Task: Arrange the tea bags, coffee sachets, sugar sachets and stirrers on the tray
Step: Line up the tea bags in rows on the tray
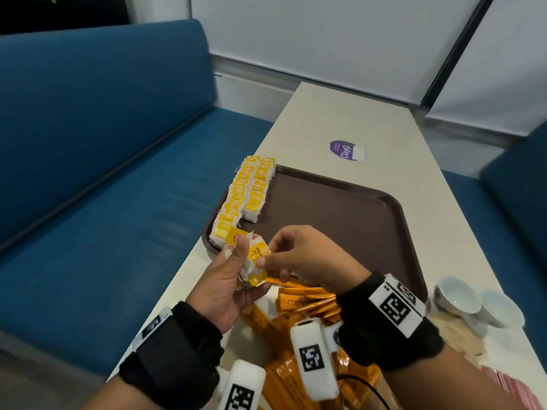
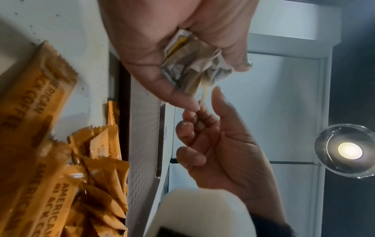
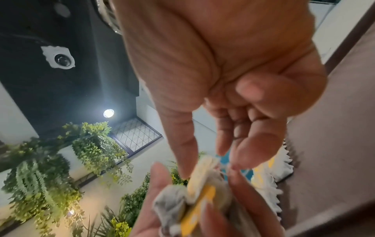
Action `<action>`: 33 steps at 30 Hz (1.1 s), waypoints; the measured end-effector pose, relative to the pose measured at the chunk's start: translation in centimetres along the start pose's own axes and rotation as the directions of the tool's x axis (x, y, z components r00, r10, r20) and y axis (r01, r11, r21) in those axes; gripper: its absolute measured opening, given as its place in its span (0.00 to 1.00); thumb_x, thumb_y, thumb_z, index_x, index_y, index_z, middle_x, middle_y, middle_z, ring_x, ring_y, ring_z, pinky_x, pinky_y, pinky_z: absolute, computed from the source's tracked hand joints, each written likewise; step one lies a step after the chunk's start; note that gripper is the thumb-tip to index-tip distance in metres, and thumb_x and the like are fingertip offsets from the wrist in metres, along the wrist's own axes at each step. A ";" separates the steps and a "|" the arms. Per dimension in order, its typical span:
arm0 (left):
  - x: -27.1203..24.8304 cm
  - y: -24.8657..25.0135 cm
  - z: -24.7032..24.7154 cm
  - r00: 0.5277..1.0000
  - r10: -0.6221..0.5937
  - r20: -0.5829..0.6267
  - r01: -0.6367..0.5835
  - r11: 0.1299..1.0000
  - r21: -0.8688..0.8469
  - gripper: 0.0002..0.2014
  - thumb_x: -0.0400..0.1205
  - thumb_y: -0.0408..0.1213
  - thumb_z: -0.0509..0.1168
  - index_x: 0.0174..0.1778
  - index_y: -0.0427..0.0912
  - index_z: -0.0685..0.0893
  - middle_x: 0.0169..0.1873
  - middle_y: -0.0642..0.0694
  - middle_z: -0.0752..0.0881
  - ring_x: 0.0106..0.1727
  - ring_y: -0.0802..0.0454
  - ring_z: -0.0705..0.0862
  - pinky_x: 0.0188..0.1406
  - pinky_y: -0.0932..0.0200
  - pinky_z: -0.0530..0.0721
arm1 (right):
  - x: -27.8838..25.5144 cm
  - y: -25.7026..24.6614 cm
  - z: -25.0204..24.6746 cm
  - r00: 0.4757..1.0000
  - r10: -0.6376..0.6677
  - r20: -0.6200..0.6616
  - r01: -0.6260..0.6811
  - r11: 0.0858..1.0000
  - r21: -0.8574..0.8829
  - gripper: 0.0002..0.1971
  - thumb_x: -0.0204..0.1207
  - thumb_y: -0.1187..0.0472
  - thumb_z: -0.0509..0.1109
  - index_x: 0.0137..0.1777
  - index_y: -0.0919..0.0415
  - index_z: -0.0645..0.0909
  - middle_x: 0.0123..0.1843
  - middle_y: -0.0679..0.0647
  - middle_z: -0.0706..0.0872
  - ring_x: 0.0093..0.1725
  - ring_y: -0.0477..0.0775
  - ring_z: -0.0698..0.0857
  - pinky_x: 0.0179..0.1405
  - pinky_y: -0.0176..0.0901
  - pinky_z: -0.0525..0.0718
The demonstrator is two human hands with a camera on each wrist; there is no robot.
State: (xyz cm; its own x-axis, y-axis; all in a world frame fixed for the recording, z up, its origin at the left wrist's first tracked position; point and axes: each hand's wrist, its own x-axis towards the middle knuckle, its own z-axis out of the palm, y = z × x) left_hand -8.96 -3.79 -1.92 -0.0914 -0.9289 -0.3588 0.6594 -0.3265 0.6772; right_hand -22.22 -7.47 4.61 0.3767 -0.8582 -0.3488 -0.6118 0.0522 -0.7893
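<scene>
Yellow-tagged tea bags (image 1: 251, 261) sit bunched in your left hand (image 1: 225, 279), thumb clamped over them just above the worktop (image 1: 340, 119) so your right hand (image 1: 302, 255) can pinch one free by its edge. Two rows (image 1: 245, 196) already lie on the tray (image 1: 355, 220), running lengthwise along its left rim; lay yours likewise.

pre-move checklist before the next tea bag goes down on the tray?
1. Left hand holds the bunch of tea bags: ok.
2. Right hand pinches one bag at the bunch: ok.
3. That bag free of the bunch, strings untangled: cannot tell.
4. Bare tray floor right of the two tea bag rows: ok.
5. Coffee sachets on tray: not ok, still on the table.
</scene>
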 end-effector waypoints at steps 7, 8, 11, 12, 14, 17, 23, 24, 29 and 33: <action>-0.7 -0.1 -0.1 1.000 0.020 0.013 -0.021 0.997 0.069 0.22 0.65 0.34 0.71 0.56 0.46 0.80 0.44 0.44 0.84 0.44 0.49 0.82 0.22 0.61 0.84 | -0.9 0.6 -0.2 0.993 0.019 -0.116 0.024 0.936 0.351 0.05 0.76 0.61 0.72 0.42 0.62 0.80 0.28 0.52 0.82 0.20 0.42 0.77 0.16 0.30 0.71; -0.6 -0.2 -0.2 1.000 0.021 0.006 -0.021 0.997 0.076 0.21 0.66 0.32 0.71 0.55 0.45 0.80 0.41 0.44 0.84 0.42 0.50 0.82 0.22 0.61 0.84 | -0.9 0.8 -0.2 0.991 0.023 -0.132 0.030 0.922 0.385 0.05 0.77 0.61 0.71 0.42 0.61 0.80 0.28 0.52 0.83 0.21 0.43 0.78 0.17 0.31 0.71; -0.3 -0.3 -0.4 1.000 0.008 -0.026 -0.005 0.996 0.086 0.14 0.73 0.28 0.69 0.52 0.45 0.81 0.34 0.45 0.85 0.38 0.51 0.83 0.22 0.60 0.85 | -0.8 1.0 0.0 0.985 0.016 -0.174 0.062 0.899 0.433 0.04 0.79 0.60 0.69 0.44 0.60 0.80 0.30 0.55 0.84 0.22 0.44 0.79 0.17 0.32 0.71; -0.2 -0.3 -0.5 0.999 0.001 -0.038 0.002 0.996 0.087 0.12 0.74 0.28 0.68 0.51 0.46 0.81 0.32 0.45 0.85 0.37 0.51 0.83 0.22 0.61 0.85 | -0.6 1.0 -0.1 0.979 0.017 -0.201 0.075 0.896 0.439 0.04 0.79 0.61 0.68 0.45 0.60 0.80 0.32 0.56 0.84 0.24 0.44 0.80 0.17 0.32 0.71; -0.1 -0.2 -0.6 0.998 -0.007 -0.063 0.012 0.997 0.076 0.12 0.72 0.32 0.70 0.50 0.47 0.83 0.32 0.45 0.86 0.37 0.52 0.84 0.21 0.61 0.84 | 0.1 0.9 -0.4 0.963 0.023 -0.268 0.099 0.896 0.432 0.02 0.81 0.62 0.67 0.47 0.60 0.78 0.36 0.57 0.86 0.27 0.43 0.83 0.17 0.33 0.71; -0.3 0.3 -1.2 0.996 -0.011 -0.088 0.016 0.999 0.052 0.16 0.66 0.41 0.71 0.50 0.46 0.84 0.33 0.46 0.86 0.34 0.53 0.85 0.20 0.61 0.84 | 2.4 0.5 -1.2 0.943 0.045 -0.330 0.091 0.918 0.386 0.02 0.82 0.63 0.64 0.49 0.60 0.77 0.41 0.57 0.87 0.28 0.42 0.85 0.17 0.34 0.71; 0.0 1.7 -3.0 0.993 -0.011 -0.116 0.015 0.999 0.035 0.21 0.64 0.43 0.71 0.53 0.44 0.83 0.33 0.46 0.85 0.30 0.55 0.85 0.19 0.62 0.83 | 9.3 0.0 -0.9 0.963 0.147 -0.224 -0.084 0.959 0.271 0.06 0.83 0.65 0.61 0.44 0.59 0.73 0.37 0.60 0.85 0.26 0.48 0.84 0.13 0.31 0.70; 0.1 1.8 -3.3 0.993 -0.013 -0.118 0.017 0.999 0.031 0.20 0.64 0.43 0.71 0.53 0.44 0.83 0.34 0.46 0.85 0.31 0.55 0.85 0.19 0.62 0.83 | 10.3 0.0 -0.7 0.964 0.173 -0.204 -0.117 0.959 0.258 0.07 0.83 0.66 0.61 0.42 0.59 0.73 0.36 0.60 0.84 0.26 0.50 0.83 0.13 0.32 0.70; 0.8 2.2 -4.0 0.994 -0.044 -0.101 0.046 0.999 0.019 0.18 0.66 0.42 0.71 0.52 0.45 0.84 0.36 0.45 0.85 0.32 0.54 0.84 0.19 0.61 0.83 | 13.8 0.8 0.2 0.953 0.235 -0.194 -0.210 0.968 0.138 0.11 0.78 0.67 0.65 0.34 0.56 0.73 0.33 0.55 0.83 0.29 0.53 0.82 0.35 0.46 0.83; 1.3 2.3 -4.1 0.993 -0.081 -0.085 0.082 0.997 0.008 0.19 0.66 0.41 0.70 0.53 0.43 0.84 0.36 0.45 0.85 0.31 0.53 0.85 0.19 0.61 0.83 | 14.9 0.2 0.3 0.953 0.279 -0.115 -0.269 0.958 0.100 0.14 0.83 0.67 0.59 0.34 0.58 0.70 0.33 0.53 0.80 0.28 0.52 0.82 0.33 0.43 0.81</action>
State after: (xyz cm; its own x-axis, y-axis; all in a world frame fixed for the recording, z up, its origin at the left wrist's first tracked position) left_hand -4.53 -5.05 -3.43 -0.0809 -0.8813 -0.4655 0.6435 -0.4029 0.6509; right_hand -16.54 -20.07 -0.87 0.1082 -0.8623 -0.4947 -0.6179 0.3315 -0.7129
